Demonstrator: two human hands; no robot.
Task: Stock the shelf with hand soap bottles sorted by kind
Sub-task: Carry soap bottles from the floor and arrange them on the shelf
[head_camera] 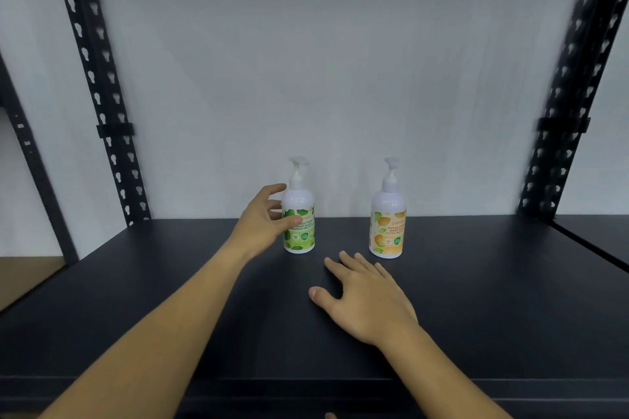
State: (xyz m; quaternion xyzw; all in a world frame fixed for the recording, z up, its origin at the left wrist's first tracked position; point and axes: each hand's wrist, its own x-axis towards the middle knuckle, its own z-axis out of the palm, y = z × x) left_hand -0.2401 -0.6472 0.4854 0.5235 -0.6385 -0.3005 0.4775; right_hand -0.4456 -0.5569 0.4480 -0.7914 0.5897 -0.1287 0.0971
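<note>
My left hand (263, 219) curls around the side of the green-label bottle (299, 214), thumb across its label, fingers behind it; whether the grip is firm or loosening I cannot tell. My right hand (366, 296) lies open, fingers straight and spread, palm down just above or on the shelf (493, 299), holding nothing. The green-label bottle stands upright toward the back of the shelf, near the wall (323, 78). The orange-label bottle (388, 218) stands upright to its right, well apart. I judge the gap deliberate: each kind starts its own group, leaving room for more bottles alongside.
</note>
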